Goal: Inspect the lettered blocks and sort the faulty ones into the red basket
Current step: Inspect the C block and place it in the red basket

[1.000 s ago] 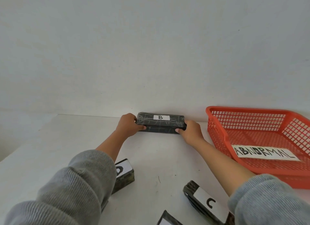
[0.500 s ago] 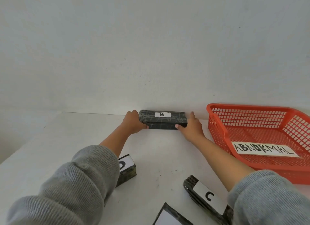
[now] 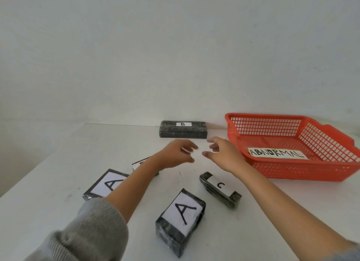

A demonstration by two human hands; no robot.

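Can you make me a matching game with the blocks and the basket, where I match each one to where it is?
Things:
1. B block
2. C block
3. near A block
4. basket

Places:
a. far right
b. at the very back
c. closest to the person
d. between near A block and basket

Pairs: 1-b, 2-d, 3-c, 4-a

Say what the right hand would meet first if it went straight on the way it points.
Probably the B block: the right hand aims at its near right end. The left hand hangs beside that line; depth is unclear.
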